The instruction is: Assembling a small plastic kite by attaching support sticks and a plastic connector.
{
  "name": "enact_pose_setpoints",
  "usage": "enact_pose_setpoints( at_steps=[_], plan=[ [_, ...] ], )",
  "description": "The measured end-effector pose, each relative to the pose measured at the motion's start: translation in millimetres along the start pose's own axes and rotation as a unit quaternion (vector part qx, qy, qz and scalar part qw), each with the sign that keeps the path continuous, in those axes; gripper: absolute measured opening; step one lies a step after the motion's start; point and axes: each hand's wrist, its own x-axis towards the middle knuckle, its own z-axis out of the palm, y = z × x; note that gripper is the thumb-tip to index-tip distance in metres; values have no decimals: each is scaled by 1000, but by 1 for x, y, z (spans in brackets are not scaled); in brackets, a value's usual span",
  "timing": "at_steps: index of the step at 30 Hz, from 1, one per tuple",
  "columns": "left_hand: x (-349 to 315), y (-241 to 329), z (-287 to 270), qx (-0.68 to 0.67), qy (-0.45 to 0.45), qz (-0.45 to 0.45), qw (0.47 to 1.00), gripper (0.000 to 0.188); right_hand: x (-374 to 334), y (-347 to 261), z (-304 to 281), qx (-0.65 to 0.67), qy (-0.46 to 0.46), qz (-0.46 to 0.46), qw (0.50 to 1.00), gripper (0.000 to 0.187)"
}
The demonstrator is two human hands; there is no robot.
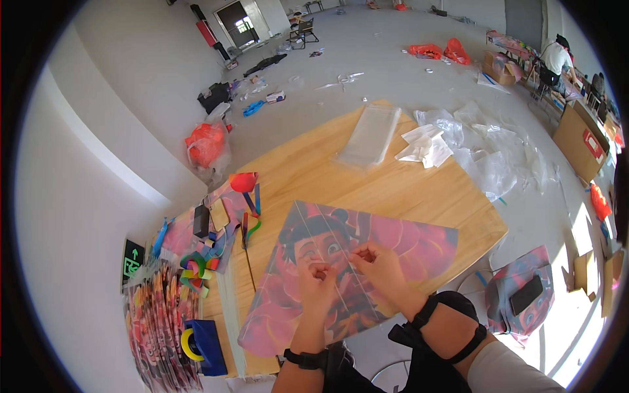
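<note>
A large printed sheet (409,249), shaped like a kite with a cartoon figure in pink and red, lies on the wooden table in front of me. Thin straight lines, perhaps rods or folds, run across it. Over its middle, my left hand (317,288) is closed with thumb and fingertips pinched together. Close by on the right, my right hand (379,267) pinches in the same way, a small gap away from the left. Whatever sits between the fingertips is too small to make out. Both hands are just above the printed figure.
The wooden table (288,160) carries a stack of clear plastic sleeves (371,134) and crumpled white paper (426,145). Scissors (246,229), colourful ribbons, a phone (219,214) and a blue tape dispenser (208,347) lie left. A printed stool (521,291) stands right; a person (557,65) works beyond.
</note>
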Motion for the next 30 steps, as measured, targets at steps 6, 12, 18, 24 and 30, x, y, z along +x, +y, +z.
enact_pose_setpoints(
  at_steps=[6,12,18,24,30],
  plan=[
    [29,-12,14,115,-7,1,993,46,39,17,10,-147,30,-75,986,13],
    [47,-48,14,152,25,56,986,46,59,35,19,-300,93,-78,946,13],
    [55,-43,21,205,22,43,977,44,73,44,19,-387,84,-81,915,14],
    [55,-58,25,299,34,50,952,45,76,56,16,-446,89,-119,883,14],
    [55,-63,25,331,11,28,943,49,74,58,16,-453,89,-128,878,14]
  ],
)
